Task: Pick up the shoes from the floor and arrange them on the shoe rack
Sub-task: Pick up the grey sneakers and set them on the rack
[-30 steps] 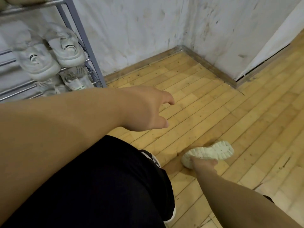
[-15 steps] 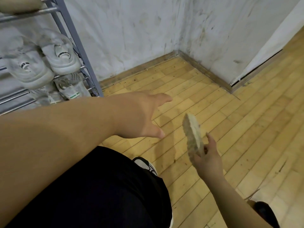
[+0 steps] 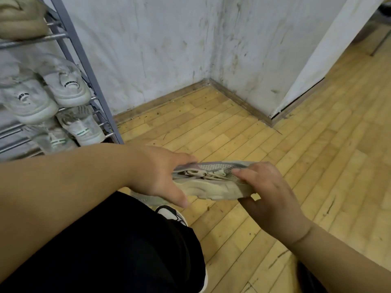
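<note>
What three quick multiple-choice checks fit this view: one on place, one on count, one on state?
1. The shoe rack stands: A at the left, B at the right, C in the doorway.
2. Hands holding the beige sneaker: A none, B one, C two.
3. The beige sneaker is: A on the rack, B held above the floor, C worn on a foot.
A: it rises along the view's left edge. C: left hand and right hand each grip one end. B: bare boards show beneath it.

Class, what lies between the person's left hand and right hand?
A beige sneaker spans the gap; the left hand and right hand each hold one end. The head view shows this.
</note>
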